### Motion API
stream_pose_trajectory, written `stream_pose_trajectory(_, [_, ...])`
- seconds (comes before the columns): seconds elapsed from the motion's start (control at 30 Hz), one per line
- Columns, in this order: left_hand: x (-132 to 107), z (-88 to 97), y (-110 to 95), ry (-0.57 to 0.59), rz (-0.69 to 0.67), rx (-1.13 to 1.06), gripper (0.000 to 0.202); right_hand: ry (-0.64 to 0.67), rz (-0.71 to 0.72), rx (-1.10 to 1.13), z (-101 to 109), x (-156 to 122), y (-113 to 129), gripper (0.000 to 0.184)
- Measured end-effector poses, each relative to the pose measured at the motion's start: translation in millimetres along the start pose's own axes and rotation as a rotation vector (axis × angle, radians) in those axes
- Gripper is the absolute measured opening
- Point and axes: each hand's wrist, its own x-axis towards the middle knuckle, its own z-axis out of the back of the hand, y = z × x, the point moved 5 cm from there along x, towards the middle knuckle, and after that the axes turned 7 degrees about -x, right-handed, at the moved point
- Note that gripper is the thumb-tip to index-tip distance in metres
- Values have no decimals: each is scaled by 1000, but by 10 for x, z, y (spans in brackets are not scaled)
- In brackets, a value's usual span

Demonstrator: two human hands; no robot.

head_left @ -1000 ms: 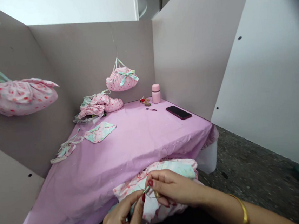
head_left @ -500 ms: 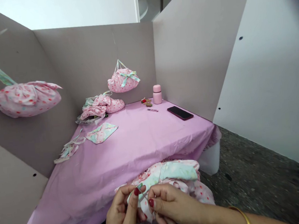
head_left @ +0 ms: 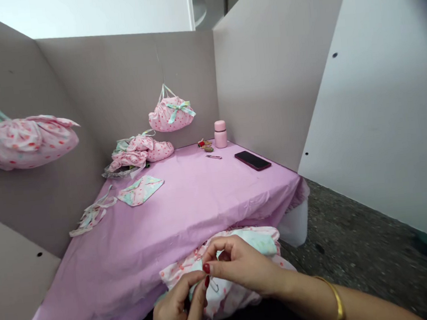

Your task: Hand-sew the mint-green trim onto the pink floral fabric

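Observation:
Low in the view, my left hand (head_left: 182, 306) pinches with thumb and forefinger; a bit of mint-green fabric strip (head_left: 192, 291) shows inside its curl. Its fingertips almost meet those of my right hand (head_left: 234, 263), closed in a pinch on something too small to make out. A thin wire-like loop (head_left: 215, 285) shows just below the right fingertips; whether it is a pin or thread I cannot tell. Under both hands lies bunched pink-and-white spotted fabric (head_left: 227, 299) with a mint-green band (head_left: 262, 242), partly hidden by the right hand.
On the pink-covered table (head_left: 186, 193) lie a folded cloth piece (head_left: 141, 190), ribbons (head_left: 92, 217), a heap of spotted fabric (head_left: 133, 155), small scissors-like snips (head_left: 213, 157), a thread spool (head_left: 208, 150), a pink flask (head_left: 220, 134) and a phone (head_left: 253, 160). Fabric pouches (head_left: 26, 142) hang alongside grey partitions (head_left: 265, 74).
My right hand has moved up and left, and its fingertips now sit above the left ones. The mint-green bit that showed at my left fingertips is now mostly hidden. The view has shifted slightly.

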Motion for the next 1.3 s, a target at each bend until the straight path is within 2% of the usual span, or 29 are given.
stream_pose_trajectory(0.07, [9,-6,-34,17,-53,61,14,-17,4,-82,-10,-5,21,16])
stream_pose_trajectory(0.13, [11,-2,-74,5,-108,98,13,-27,45,-256,0,-27,78,11])
stream_pose_trajectory(0.23, [5,5,-127,-14,-195,141,14,24,102,-420,-4,-55,148,6])
stream_pose_trajectory(0.33, [6,13,-137,-15,-250,183,14,57,115,-405,-14,-53,152,8])
stream_pose_trajectory(0.47, [23,23,-103,0,-248,173,13,-10,128,-334,-30,-32,113,11])
stream_pose_trajectory(0.57, [29,15,-56,12,-150,69,12,-126,112,-162,-24,-16,43,14])
stream_pose_trajectory(0.67, [14,-28,27,27,70,-137,12,-211,29,193,-14,13,-84,22])
stream_pose_trajectory(0.77, [-18,-121,97,68,300,-419,22,-226,-115,493,-4,52,-193,29])
stream_pose_trajectory(0.83, [-25,-167,99,87,367,-557,28,-220,-207,621,44,77,-218,32])
stream_pose_trajectory(0.93, [-21,-191,78,105,391,-620,34,-291,-256,701,301,134,-183,27])
stream_pose_trajectory(1.03, [-30,-190,78,94,422,-634,35,-480,-165,698,815,243,-96,22])
stream_pose_trajectory(1.1, [-42,-183,86,63,433,-650,35,-638,-77,673,1212,318,-42,25])
stream_pose_trajectory(1.17, [-51,-179,97,35,441,-650,36,-741,6,632,1506,372,-3,28])
stream_pose_trajectory(1.23, [-56,-183,103,31,448,-639,36,-756,57,582,1589,379,3,26])
stream_pose_trajectory(1.3, [-52,-186,99,28,443,-643,35,-704,71,529,1435,318,-27,18])
